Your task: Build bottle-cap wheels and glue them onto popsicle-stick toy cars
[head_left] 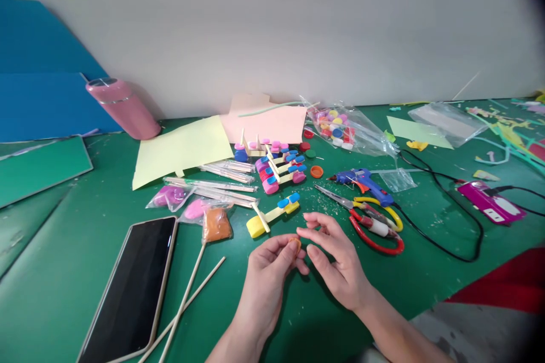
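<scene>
Between the thumb and fingers of my left hand is a small orange piece, partly covered by the fingertips. My right hand is beside it on the right, fingers apart and holding nothing. Just beyond my left hand lies a yellow piece joined to a pale stick with blue bits on its far end. Behind it stand several similar small assemblies in pink, red and blue. An orange ring-shaped cap lies to their right. A wrapped orange-brown lump rests left of the yellow piece.
Pliers and a blue glue gun with a black cable lie right of my hands. A phone and two crossed sticks are at left. Farther back are a pink bottle, paper sheets and a bag of caps.
</scene>
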Motion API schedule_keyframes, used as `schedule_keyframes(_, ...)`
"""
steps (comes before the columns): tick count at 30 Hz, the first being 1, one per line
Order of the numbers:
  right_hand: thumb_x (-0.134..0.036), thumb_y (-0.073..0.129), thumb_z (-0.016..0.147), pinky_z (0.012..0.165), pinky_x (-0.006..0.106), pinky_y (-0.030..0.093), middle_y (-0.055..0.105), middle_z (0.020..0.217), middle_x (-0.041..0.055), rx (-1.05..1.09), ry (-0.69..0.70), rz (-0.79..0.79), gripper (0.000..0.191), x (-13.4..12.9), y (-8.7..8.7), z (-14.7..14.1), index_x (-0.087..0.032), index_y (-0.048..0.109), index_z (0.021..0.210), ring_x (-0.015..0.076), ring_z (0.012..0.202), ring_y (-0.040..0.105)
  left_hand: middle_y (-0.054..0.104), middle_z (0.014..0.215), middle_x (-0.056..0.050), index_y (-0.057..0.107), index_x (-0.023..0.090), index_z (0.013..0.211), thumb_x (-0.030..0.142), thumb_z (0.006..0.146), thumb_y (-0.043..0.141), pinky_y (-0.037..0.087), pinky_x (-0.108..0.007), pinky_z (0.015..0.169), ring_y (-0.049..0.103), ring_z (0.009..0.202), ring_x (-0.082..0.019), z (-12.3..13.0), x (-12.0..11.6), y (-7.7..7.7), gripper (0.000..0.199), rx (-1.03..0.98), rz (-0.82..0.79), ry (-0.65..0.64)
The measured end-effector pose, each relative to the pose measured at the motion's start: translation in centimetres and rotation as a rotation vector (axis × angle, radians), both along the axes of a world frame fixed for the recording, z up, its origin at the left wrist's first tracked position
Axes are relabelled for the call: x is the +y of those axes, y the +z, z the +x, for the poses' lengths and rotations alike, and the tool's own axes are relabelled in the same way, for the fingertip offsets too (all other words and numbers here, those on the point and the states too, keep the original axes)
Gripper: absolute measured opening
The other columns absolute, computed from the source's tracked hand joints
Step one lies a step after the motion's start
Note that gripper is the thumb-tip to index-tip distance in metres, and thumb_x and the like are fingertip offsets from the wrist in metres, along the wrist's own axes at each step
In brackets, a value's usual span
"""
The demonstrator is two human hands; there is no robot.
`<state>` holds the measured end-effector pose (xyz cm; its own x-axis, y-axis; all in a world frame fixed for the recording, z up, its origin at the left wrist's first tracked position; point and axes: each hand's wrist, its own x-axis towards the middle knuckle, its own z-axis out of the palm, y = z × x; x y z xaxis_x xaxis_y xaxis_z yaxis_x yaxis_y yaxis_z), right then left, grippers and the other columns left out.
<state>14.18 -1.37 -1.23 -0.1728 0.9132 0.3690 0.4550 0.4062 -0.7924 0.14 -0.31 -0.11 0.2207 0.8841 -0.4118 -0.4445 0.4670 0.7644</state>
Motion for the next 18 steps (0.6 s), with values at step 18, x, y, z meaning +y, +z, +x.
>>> schedule_keyframes(18,-0.02,0.052,0.082,0.086,0.034,0.044,0.046,0.115,0.0067,0.071,-0.108,-0.067,0.014,0.46,0.44,-0.41,-0.022,0.063,0.091,0.0191,0.101,0.05,0.062,0.064,0.0,0.058,0.012,0.089,0.022,0.073,0.061,0.045,-0.024,0.055,0.056,0.049,-0.009,0.18,-0.18,-0.02,0.02,0.125,0.094,0.015)
